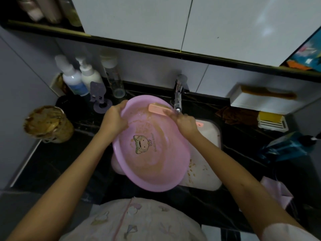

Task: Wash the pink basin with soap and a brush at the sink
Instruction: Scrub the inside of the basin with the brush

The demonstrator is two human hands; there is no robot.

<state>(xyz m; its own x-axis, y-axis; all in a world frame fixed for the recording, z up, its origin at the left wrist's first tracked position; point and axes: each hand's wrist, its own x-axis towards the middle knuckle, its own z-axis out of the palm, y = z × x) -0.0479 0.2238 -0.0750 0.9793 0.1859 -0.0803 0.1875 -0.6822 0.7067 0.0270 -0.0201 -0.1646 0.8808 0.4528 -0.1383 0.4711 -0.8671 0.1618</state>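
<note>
In the head view the pink basin (pixel 156 171) is held tilted over the sink (pixel 208 136), its far rim gripped by the left hand (pixel 115 117), while a pink brush (pixel 159 109) is held by the right hand (pixel 186 122) against the far rim, just beside the tap (pixel 178 98). Scrubbing is judged the step in hand. Next, the brush would need to be drawn down over the brown smears on the inner wall, with the rim gripped firmly.
</note>
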